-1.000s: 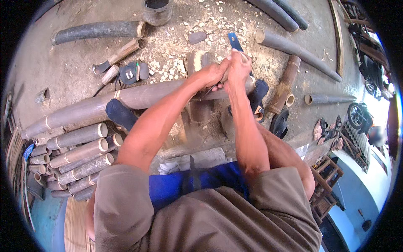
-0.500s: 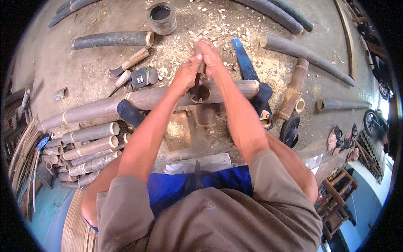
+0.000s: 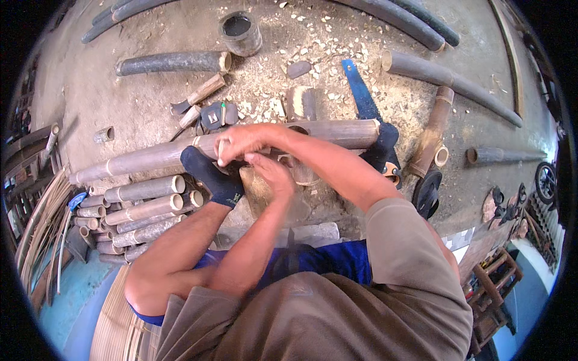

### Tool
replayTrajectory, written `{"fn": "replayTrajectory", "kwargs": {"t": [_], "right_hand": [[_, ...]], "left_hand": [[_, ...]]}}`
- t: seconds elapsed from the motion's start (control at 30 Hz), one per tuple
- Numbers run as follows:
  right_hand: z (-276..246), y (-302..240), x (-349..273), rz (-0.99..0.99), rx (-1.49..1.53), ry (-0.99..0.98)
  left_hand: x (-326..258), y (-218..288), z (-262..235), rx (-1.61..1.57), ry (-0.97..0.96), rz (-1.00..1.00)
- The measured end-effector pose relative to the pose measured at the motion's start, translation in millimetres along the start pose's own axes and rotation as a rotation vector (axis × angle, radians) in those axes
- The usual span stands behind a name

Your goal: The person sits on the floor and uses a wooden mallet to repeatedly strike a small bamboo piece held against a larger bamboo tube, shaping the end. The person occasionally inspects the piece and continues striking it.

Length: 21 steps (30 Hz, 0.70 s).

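Note:
A long brown bamboo pole (image 3: 135,159) lies across in front of me, with a dark opening cut in its upper side. My feet in dark socks (image 3: 208,174) press against it. Reaching leftward over the pole, my right hand (image 3: 244,141) has curled fingers near the left foot; whatever they grip is hidden. Just below it is my left hand (image 3: 274,175), its visible digit stretched out toward the right hand, its other fingers partly hidden. The dark-bladed tool seen earlier cannot be made out now.
A blue saw (image 3: 358,90) leans over the pole's right end. Beyond are a water pot (image 3: 241,33), a wooden-handled blade (image 3: 201,91), a tape measure (image 3: 214,114) and wood chips. Cut bamboo pieces (image 3: 144,204) are stacked at left; a longer bamboo piece (image 3: 448,78) lies at right.
Both hands have come down from beyond the pole's opening and moved left along it, the right arm now crossing over. The hands no longer clasp the upright dark-bladed tool. The view has shifted slightly.

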State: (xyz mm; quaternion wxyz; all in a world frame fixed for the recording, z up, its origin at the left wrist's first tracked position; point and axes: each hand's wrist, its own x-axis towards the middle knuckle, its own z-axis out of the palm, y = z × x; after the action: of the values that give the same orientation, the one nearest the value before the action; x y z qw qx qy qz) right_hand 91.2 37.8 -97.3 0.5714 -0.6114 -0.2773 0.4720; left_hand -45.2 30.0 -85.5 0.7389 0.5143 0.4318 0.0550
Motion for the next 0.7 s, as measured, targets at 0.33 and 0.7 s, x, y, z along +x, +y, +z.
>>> {"fn": "replayTrajectory", "kwargs": {"t": [0.33,0.7], "right_hand": [[-70.4,-89.5,-228.0,0.303,-0.685,1.22],[144.8,-12.1,-190.1,0.357,0.253,1.362]], "left_hand": [[15.1,90.8,113.8,0.915,-1.005,0.266],[59.7,139.0,86.8,1.023,-1.191,0.858]]}}
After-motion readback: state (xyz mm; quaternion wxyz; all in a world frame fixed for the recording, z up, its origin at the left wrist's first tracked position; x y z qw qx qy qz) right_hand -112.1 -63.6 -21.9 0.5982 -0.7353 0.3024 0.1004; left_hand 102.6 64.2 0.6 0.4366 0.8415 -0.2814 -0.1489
